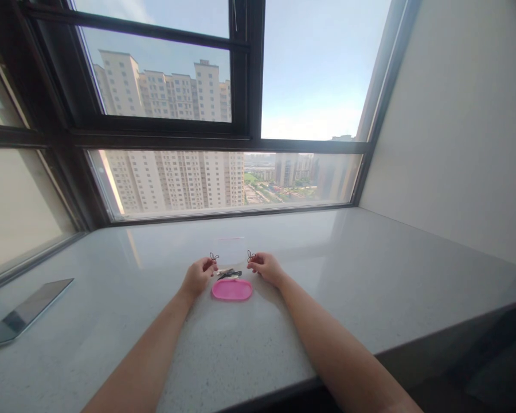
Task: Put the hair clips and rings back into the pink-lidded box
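Between the finger and thumb of my left hand (200, 273) is a small dark bow-shaped clip (214, 256), its thin loops pointing up. A matching bow-shaped clip (251, 256) is pinched in my right hand (265, 268). Both hands are closed, at about the same height, a short way apart. On the counter between them lies a loose pile of black and cream hair clips (230, 274), too small to tell one by one. Just in front of the pile sits a shallow pink oval tray (231, 290). Behind it, a faint clear thing (230, 238) shows a pinkish upper edge.
The pale speckled counter (361, 275) runs up to dark-framed windows (249, 143). A flat, dark, shiny panel (23, 312) lies at the far left. A white wall (468, 126) rises on the right. The counter's front edge (434, 330) slants across the lower right.
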The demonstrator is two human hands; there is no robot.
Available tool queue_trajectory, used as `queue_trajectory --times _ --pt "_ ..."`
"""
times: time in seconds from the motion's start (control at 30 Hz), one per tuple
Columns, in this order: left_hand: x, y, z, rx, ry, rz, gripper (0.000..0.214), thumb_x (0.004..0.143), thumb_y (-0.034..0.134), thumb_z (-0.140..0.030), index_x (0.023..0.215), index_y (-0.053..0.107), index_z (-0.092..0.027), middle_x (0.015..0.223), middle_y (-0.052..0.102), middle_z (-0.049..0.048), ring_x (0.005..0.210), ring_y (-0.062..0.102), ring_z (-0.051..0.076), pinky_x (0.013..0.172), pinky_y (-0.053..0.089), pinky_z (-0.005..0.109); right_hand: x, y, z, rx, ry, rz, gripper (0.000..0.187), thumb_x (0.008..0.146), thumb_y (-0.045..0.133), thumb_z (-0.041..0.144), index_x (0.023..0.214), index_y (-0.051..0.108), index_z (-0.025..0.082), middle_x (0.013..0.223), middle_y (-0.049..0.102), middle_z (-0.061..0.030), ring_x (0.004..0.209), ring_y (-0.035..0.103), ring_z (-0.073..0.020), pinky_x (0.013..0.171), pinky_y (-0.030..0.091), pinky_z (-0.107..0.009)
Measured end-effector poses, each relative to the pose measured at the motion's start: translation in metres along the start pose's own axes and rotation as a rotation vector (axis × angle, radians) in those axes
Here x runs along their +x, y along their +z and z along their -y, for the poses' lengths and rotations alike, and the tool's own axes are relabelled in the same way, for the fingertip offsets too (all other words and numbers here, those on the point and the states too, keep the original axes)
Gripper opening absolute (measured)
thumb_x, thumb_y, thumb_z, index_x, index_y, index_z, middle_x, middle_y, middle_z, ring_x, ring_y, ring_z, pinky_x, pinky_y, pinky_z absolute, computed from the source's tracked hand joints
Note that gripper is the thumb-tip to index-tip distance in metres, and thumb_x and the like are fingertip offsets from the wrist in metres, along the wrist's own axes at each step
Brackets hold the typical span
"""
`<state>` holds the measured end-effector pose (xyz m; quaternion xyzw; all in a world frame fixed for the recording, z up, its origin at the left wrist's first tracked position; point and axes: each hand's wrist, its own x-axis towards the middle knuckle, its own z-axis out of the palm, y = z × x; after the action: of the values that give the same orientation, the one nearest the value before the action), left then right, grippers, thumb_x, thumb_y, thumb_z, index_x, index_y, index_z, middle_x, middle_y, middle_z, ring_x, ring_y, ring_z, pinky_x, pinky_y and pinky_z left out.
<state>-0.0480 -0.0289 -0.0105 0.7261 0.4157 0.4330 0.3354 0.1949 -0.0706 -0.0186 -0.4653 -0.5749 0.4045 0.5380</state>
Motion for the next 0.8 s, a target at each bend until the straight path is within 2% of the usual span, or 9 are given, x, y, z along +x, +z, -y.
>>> queue_trajectory --times 0.23,0.43,0.63,0.8 --pt "0.001 0.002 0.000 0.009 0.026 -0.006 0.025 0.076 0.052 -0.038 0.083 0.060 -0.015 0.072 0.066 0.0045 0.060 0.057 0.016 0.060 0.047 0.028 0.001 -0.002 -0.004 0.010 -0.013 -0.014 0.021 0.061 0.068 0.029 0.073 0.060 0.014 0.067 0.066 -0.0028 0.052 0.054 -0.0100 0.051 0.040 -0.022" --pt "0.000 0.001 0.005 0.002 0.026 -0.031 0.025 0.073 0.055 -0.039 0.080 0.062 -0.016 0.071 0.066 0.0040 0.059 0.057 0.016 0.058 0.045 0.027 0.004 -0.009 -0.013 0.021 -0.009 -0.083 0.020 0.065 0.063 0.030 0.077 0.058 0.014 0.071 0.067 -0.0047 0.055 0.055 -0.0110 0.049 0.038 -0.021" --pt "0.001 -0.006 0.012 -0.003 -0.037 -0.156 0.032 0.074 0.050 -0.043 0.083 0.060 -0.014 0.071 0.066 0.0062 0.056 0.057 0.016 0.048 0.042 0.025 0.005 -0.004 -0.015 0.014 -0.050 -0.153 0.016 0.060 0.063 0.026 0.071 0.058 0.016 0.070 0.066 -0.0037 0.059 0.057 -0.0133 0.056 0.042 -0.025" --pt "-0.003 -0.006 0.011 -0.003 -0.034 -0.248 0.033 0.074 0.049 -0.044 0.085 0.058 -0.014 0.067 0.065 0.0051 0.053 0.056 0.016 0.052 0.044 0.027 -0.002 0.003 -0.014 0.005 -0.090 -0.188 0.013 0.059 0.062 0.025 0.068 0.058 0.017 0.070 0.066 -0.0036 0.064 0.059 -0.0161 0.059 0.044 -0.027"
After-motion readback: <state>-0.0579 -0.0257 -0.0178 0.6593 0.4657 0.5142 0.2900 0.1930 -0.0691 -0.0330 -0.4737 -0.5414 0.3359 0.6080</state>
